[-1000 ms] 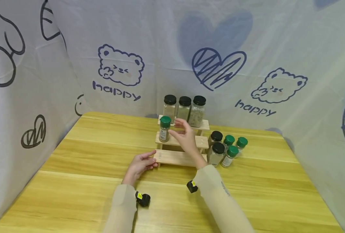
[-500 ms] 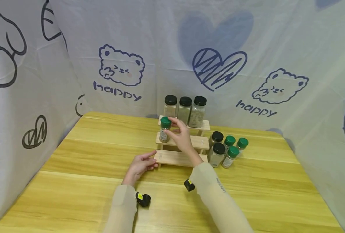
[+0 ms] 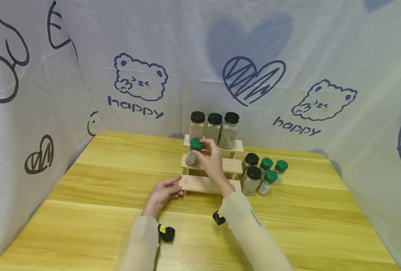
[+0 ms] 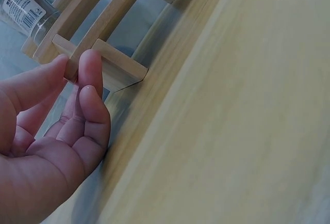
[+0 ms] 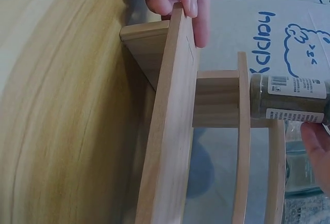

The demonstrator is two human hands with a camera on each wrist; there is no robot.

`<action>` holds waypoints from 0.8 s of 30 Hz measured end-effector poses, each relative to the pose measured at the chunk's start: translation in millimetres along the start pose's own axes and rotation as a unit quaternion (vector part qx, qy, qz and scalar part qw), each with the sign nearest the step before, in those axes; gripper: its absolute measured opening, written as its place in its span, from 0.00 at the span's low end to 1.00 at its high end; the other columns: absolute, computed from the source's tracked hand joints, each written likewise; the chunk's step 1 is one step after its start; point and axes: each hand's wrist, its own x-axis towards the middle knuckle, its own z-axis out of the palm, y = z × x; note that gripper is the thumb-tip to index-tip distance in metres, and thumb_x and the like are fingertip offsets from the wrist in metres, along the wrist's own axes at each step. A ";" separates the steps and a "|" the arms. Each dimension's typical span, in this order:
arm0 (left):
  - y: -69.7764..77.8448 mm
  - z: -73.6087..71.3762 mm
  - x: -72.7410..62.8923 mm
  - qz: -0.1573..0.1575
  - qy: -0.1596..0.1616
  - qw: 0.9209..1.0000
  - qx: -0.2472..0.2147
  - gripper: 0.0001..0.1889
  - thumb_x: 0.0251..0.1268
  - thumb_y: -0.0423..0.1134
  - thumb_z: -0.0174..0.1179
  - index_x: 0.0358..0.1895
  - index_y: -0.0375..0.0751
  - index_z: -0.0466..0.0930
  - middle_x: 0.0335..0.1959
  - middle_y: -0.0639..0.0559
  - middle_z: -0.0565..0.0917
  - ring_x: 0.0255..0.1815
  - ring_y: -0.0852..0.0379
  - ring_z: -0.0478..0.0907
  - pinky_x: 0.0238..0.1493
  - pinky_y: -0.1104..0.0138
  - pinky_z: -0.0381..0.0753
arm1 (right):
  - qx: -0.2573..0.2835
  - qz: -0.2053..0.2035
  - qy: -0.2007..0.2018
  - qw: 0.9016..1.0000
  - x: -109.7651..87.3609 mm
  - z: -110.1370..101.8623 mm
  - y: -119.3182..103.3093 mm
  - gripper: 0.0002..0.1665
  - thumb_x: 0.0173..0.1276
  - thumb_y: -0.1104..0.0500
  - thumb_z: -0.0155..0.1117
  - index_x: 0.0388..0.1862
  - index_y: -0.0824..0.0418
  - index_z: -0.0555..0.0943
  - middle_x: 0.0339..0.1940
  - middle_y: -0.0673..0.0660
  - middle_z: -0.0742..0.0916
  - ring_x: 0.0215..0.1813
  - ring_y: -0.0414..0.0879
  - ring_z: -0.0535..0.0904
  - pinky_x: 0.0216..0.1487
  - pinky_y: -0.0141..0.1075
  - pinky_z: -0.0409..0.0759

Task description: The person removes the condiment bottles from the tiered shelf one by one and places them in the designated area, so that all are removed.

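A spice jar with a green cap [image 3: 191, 157] leans to the right at the left end of the rack's middle step. My right hand [image 3: 212, 162] holds it near the cap, thumb on the near side. In the right wrist view the labelled jar [image 5: 289, 97] has its base by the step, with the right thumb [image 5: 315, 144] at its side. My left hand [image 3: 162, 192] pinches the left end of the wooden step rack's [image 3: 205, 184] lowest step. The left wrist view shows the left thumb and fingers [image 4: 92, 72] around that board's end.
Several black-capped jars [image 3: 229, 131] stand in a row on the top step. Right of the rack, black-capped jars [image 3: 250, 182] and green-capped jars [image 3: 266, 184] are grouped on the wooden table [image 3: 102, 210]. A printed cloth [image 3: 193, 67] hangs behind.
My right hand has moved left and taken hold of the green-capped jar, which has gone from upright to tilted right. The left hand has stayed on the rack.
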 end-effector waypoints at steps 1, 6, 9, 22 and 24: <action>0.0 0.0 -0.3 0.000 0.000 1.000 0.001 0.22 0.59 0.25 0.53 0.59 0.30 0.66 0.29 0.47 0.81 0.26 0.59 0.78 0.26 0.73 0.75 | 0.000 -0.001 0.002 1.000 -0.6 -0.1 0.2 0.19 0.55 0.74 0.61 0.45 0.78 0.69 0.43 0.71 0.77 0.44 0.62 0.75 0.44 0.50 0.75; 0.2 -0.2 -1.0 0.002 0.001 1.000 0.001 0.22 0.59 0.25 0.53 0.59 0.30 0.66 0.29 0.47 0.81 0.26 0.59 0.78 0.26 0.73 0.75 | 0.001 -0.007 0.014 1.000 -4.4 -2.8 -0.9 0.19 0.54 0.74 0.62 0.45 0.78 0.70 0.41 0.71 0.78 0.42 0.62 0.76 0.41 0.51 0.76; 0.2 -0.4 -1.2 0.003 0.000 1.000 0.000 0.22 0.59 0.25 0.53 0.59 0.30 0.66 0.29 0.47 0.81 0.26 0.59 0.78 0.26 0.73 0.75 | 0.002 -0.009 0.023 1.000 -7.2 -6.1 -2.3 0.19 0.53 0.74 0.63 0.45 0.78 0.71 0.39 0.72 0.79 0.41 0.63 0.76 0.40 0.51 0.76; -0.2 -1.5 -1.0 0.006 -0.010 1.000 -0.002 0.23 0.59 0.24 0.53 0.59 0.30 0.65 0.29 0.48 0.81 0.25 0.60 0.78 0.27 0.73 0.75 | -0.015 -0.040 0.074 0.996 -19.4 -24.0 -0.1 0.19 0.51 0.74 0.65 0.43 0.77 0.73 0.37 0.70 0.81 0.38 0.60 0.78 0.39 0.46 0.77; -0.1 -1.8 -1.2 0.007 -0.010 1.000 -0.001 0.23 0.59 0.24 0.53 0.60 0.29 0.65 0.29 0.48 0.81 0.25 0.60 0.78 0.27 0.73 0.75 | -0.015 -0.047 0.077 0.996 -21.2 -26.7 8.2 0.20 0.51 0.72 0.66 0.43 0.75 0.74 0.37 0.69 0.81 0.38 0.56 0.78 0.39 0.43 0.78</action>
